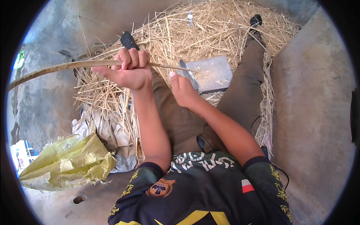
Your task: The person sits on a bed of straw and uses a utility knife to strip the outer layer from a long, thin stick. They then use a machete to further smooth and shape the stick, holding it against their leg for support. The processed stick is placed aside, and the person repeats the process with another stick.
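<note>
A long, thin wooden strip, possibly bamboo, curves in from the far left and tapers to a tip over a grey slab. My left hand is closed around it, palm turned up. My right hand is closed beside the strip's tapered end, its thumb pointing up. Along its fingers shows the wide dark blade of a knife, whose handle is hidden in the grip. The strip crosses the blade's upper part; whether they touch, I cannot tell. Small pale shavings lie on the grey slab between my legs.
Loose straw is heaped ahead and around my outstretched legs. A torn yellow woven sack and crumpled paper lie at left. Concrete walls rise on both sides. A small hole shows at lower left.
</note>
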`<control>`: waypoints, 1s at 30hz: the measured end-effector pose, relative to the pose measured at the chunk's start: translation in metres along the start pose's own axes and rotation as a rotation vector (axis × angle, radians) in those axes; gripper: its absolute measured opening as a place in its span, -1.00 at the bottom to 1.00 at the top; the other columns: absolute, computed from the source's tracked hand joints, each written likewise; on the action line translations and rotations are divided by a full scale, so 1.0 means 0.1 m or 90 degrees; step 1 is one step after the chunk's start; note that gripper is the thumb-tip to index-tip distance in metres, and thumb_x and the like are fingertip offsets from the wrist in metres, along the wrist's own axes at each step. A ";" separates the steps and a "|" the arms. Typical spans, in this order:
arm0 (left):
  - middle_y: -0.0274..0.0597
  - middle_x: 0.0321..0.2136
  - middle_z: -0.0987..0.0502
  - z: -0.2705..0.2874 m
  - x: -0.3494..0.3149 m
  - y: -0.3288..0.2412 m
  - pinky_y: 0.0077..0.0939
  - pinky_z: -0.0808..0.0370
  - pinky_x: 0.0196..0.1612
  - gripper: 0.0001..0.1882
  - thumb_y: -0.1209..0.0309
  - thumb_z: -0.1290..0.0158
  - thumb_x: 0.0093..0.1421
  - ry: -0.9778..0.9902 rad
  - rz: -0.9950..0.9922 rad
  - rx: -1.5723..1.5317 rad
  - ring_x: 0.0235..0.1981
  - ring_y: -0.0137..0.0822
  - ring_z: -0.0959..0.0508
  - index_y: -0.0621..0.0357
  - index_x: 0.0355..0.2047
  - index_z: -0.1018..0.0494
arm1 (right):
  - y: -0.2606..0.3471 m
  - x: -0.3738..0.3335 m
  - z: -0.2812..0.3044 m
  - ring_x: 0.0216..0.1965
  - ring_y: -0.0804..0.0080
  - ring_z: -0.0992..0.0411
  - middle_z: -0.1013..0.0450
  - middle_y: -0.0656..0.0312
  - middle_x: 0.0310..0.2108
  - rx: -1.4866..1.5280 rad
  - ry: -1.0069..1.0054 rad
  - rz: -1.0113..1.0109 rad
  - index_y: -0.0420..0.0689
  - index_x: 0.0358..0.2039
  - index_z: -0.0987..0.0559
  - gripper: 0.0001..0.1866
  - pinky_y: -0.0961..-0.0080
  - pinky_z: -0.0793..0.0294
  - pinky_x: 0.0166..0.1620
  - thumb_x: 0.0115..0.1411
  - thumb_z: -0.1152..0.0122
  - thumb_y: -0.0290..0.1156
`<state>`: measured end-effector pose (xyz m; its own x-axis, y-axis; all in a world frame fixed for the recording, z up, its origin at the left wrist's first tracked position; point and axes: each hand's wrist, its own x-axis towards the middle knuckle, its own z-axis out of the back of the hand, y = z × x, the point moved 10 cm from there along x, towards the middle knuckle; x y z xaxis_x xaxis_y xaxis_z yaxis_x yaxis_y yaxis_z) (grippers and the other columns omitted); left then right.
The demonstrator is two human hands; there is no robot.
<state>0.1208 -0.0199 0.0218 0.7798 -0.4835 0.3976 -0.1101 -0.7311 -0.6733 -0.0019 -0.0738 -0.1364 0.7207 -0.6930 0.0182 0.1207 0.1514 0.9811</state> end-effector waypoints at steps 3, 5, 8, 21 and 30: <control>-0.49 -0.82 0.12 0.11 0.01 -0.04 -0.52 0.20 -0.68 -0.15 -0.65 0.34 0.06 -0.032 -0.008 0.006 -0.78 -0.49 0.18 -0.10 -0.73 0.08 | 0.02 -0.02 -0.04 -0.30 -0.40 -0.47 -0.48 -0.36 -0.44 -0.027 0.000 0.002 -0.40 -0.36 -0.52 -0.38 -0.10 -0.45 -0.18 0.47 0.29 -0.07; -0.50 -0.82 0.13 0.21 0.03 -0.07 -0.52 0.20 -0.68 -0.15 -0.66 0.34 0.04 -0.075 -0.016 0.008 -0.78 -0.48 0.18 -0.10 -0.73 0.09 | 0.05 -0.02 -0.08 -0.30 -0.39 -0.48 -0.49 -0.35 -0.43 -0.075 -0.014 0.000 -0.40 -0.35 -0.53 -0.38 -0.10 -0.47 -0.17 0.47 0.29 -0.07; -0.49 -0.82 0.16 0.29 0.01 -0.09 -0.48 0.17 -0.65 -0.14 -0.68 0.33 0.01 -0.103 -0.009 0.019 -0.75 -0.48 0.21 -0.11 -0.72 0.10 | 0.00 0.02 -0.19 -0.32 -0.34 -0.51 -0.52 -0.31 -0.41 -0.095 -0.004 -0.014 -0.37 -0.33 -0.53 -0.40 -0.11 -0.50 -0.18 0.46 0.28 -0.06; -0.49 -0.82 0.16 0.44 0.12 -0.12 -0.48 0.21 -0.64 -0.14 -0.70 0.34 -0.01 -0.069 -0.010 0.002 -0.75 -0.48 0.21 -0.13 -0.74 0.10 | -0.85 0.12 -0.01 -0.11 -0.31 -0.52 -0.55 -0.32 -0.26 -0.156 -0.008 -0.267 -0.38 -0.25 -0.62 -0.33 -0.06 -0.47 0.02 0.45 0.39 -0.06; -0.51 -0.83 0.12 -0.17 -0.04 0.11 -0.47 0.16 -0.60 -0.08 -0.74 0.29 -0.11 0.242 0.134 -0.067 -0.77 -0.47 0.15 -0.10 -0.77 0.10 | 0.01 0.06 0.18 -0.29 -0.33 -0.49 -0.49 -0.34 -0.43 -0.036 0.004 -0.065 -0.35 -0.46 -0.53 -0.34 -0.04 -0.45 -0.12 0.47 0.34 -0.05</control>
<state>0.1061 -0.0337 0.0232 0.4540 -0.7555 0.4724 -0.3205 -0.6331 -0.7046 -0.0099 -0.0903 -0.1320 0.7066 -0.7028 -0.0828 0.2318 0.1193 0.9654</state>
